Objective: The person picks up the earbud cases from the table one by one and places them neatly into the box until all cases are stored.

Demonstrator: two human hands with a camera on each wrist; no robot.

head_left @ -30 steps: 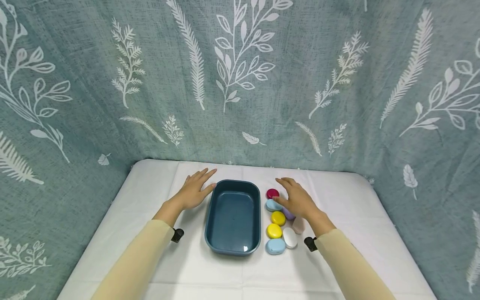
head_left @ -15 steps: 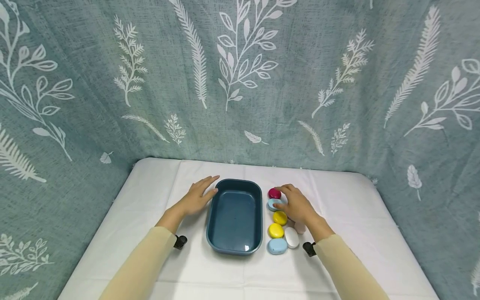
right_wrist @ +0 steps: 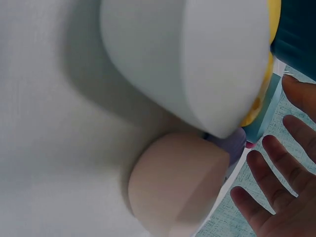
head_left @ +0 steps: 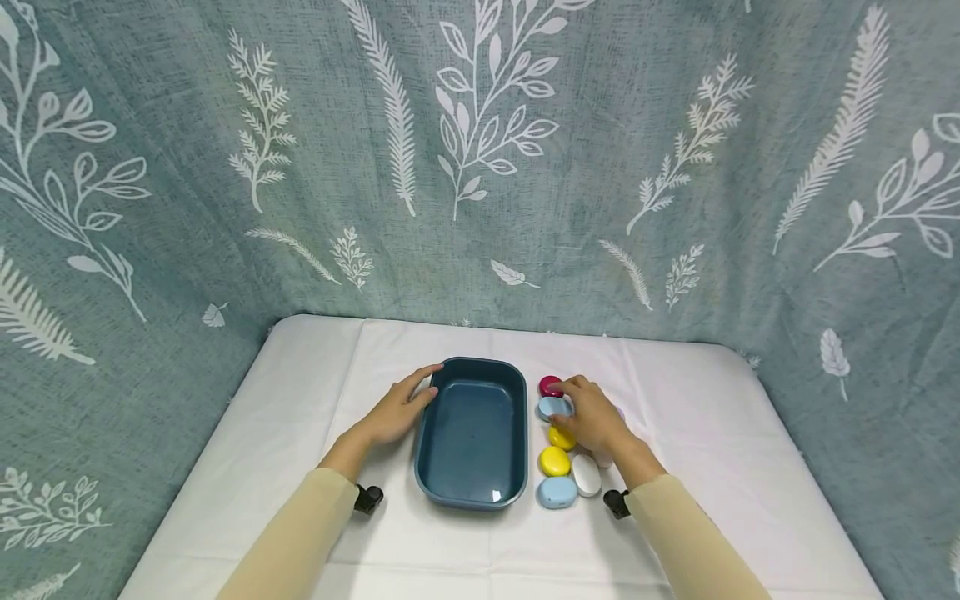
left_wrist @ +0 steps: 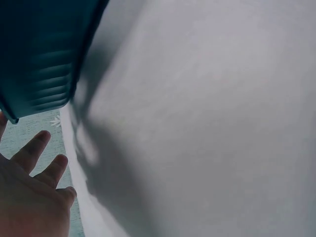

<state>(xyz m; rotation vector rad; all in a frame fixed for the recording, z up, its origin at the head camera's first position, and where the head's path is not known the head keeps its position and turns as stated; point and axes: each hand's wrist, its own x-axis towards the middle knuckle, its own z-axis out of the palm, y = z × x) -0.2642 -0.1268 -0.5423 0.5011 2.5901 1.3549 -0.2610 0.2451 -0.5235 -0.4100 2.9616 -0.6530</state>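
Note:
A dark blue plastic tub (head_left: pixel 472 442) stands on the white cloth. My left hand (head_left: pixel 395 410) is at its upper left rim, fingers loosely extended and fingertips right at the edge. In the left wrist view the tub's ribbed side (left_wrist: pixel 49 69) shows above the hand (left_wrist: pixel 37 192). My right hand (head_left: pixel 594 418) hovers low over the group of smooth soap bars, thumb and fingers spread around a light blue oval bar (head_left: pixel 553 408). A dark red round bar (head_left: pixel 550 385) lies at its fingertips. The right wrist view shows the fingers (right_wrist: pixel 279 195) apart, with nothing gripped.
Nearer the body lie two yellow round bars, one being the front yellow bar (head_left: pixel 555 461), a white oval bar (head_left: pixel 586 475) and another light blue bar (head_left: pixel 557 492). A pale pink bar (right_wrist: pixel 177 182) and a purple bar (right_wrist: pixel 229 143) are partly hidden. A patterned curtain (head_left: pixel 420 167) encloses the table.
My left hand has shifted right to the tub's rim. My right hand has come down over the far bars, its thumb and fingers moving in around the light blue one.

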